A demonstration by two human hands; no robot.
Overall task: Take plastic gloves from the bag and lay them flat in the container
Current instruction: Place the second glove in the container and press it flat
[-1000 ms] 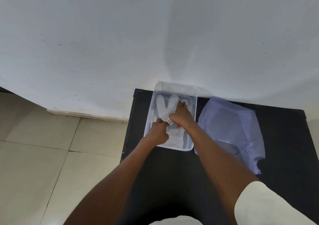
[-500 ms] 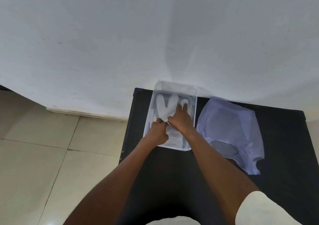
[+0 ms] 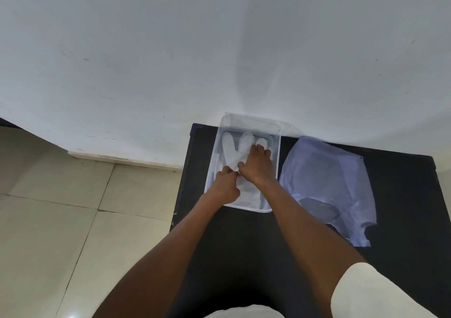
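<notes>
A clear plastic container (image 3: 249, 121) stands at the back left of a black table (image 3: 244, 244), against the wall. A translucent white plastic glove (image 3: 235, 148) lies flat inside it, fingers pointing to the wall. My right hand (image 3: 258, 167) rests palm down on the glove with fingers spread. Its thumb meets my left hand (image 3: 225, 183), which pinches the glove's left side near the thumb. To the right of the container lies a pale translucent plastic bag (image 3: 327, 178), flattened on the table.
A white wall (image 3: 219, 49) rises right behind the table. Beige floor tiles (image 3: 61, 220) lie to the left, below the table's left edge. Bare black tabletop extends in front of the container and to the right of the bag.
My right hand has slid a little toward the wall along the glove and its fingers have spread. My left hand has stayed at the glove's left side.
</notes>
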